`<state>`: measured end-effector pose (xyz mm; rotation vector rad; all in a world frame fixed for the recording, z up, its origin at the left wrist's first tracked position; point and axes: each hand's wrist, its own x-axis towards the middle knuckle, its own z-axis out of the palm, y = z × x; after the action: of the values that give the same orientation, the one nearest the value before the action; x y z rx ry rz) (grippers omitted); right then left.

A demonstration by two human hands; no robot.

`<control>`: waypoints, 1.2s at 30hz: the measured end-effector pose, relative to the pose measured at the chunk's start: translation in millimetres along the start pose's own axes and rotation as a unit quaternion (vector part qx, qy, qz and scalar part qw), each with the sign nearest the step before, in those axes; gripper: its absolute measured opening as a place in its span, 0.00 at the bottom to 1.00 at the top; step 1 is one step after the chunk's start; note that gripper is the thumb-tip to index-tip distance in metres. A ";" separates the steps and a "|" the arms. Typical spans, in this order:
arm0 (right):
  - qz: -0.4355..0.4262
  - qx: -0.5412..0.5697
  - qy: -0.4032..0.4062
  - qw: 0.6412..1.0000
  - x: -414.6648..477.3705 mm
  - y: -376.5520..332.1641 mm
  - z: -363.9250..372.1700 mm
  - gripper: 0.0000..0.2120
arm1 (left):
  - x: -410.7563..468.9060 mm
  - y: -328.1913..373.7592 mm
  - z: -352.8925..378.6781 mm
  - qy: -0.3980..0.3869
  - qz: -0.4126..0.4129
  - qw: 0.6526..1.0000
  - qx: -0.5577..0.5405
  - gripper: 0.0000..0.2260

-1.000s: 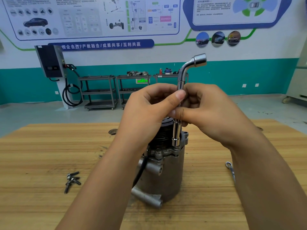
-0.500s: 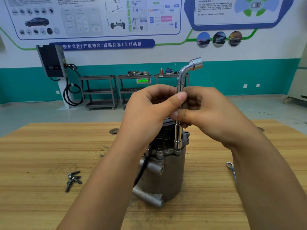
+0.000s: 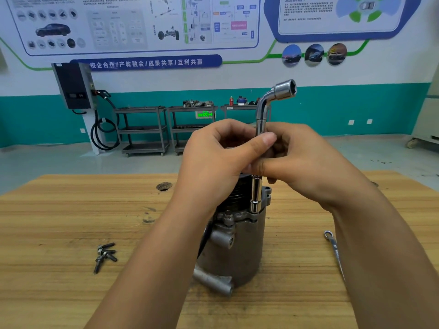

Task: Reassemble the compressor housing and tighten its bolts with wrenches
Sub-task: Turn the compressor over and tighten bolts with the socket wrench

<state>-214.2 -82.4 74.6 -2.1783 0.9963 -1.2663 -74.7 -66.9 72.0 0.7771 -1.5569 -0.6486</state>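
On the housing [image 3: 240, 248], socket wrench [image 3: 255, 195] stands upright (bend rightward).

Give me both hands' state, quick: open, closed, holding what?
Left hand: closed on the wrench, thumb pressed across its shaft.
Right hand: closed on the same wrench, whose lower socket stands on the compressor.

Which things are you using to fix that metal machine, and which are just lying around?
For the job:
- compressor
- socket wrench, gripped by left hand and right hand
- loose bolts and flat wrench, waiting on the table

Just lying about:
- grey carts by the wall
- black charger box with its cable
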 end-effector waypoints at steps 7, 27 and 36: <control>0.015 0.069 -0.039 0.997 -2.1 3.2 -7.6 0.09 | 2.1 -2.1 -2.2 -0.004 -0.010 1.000 0.027 0.03; 0.016 0.074 -0.017 0.997 -0.6 5.3 -4.1 0.09 | 0.9 -1.8 -0.4 -0.015 0.016 0.999 -0.047 0.07; 0.033 0.087 -0.039 0.995 0.2 3.9 1.1 0.18 | 1.6 -3.8 0.6 -0.008 0.017 0.998 -0.052 0.09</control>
<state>-214.7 -85.1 71.5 -2.0296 0.8837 -1.1827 -75.0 -70.6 69.9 0.6681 -1.5349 -0.7076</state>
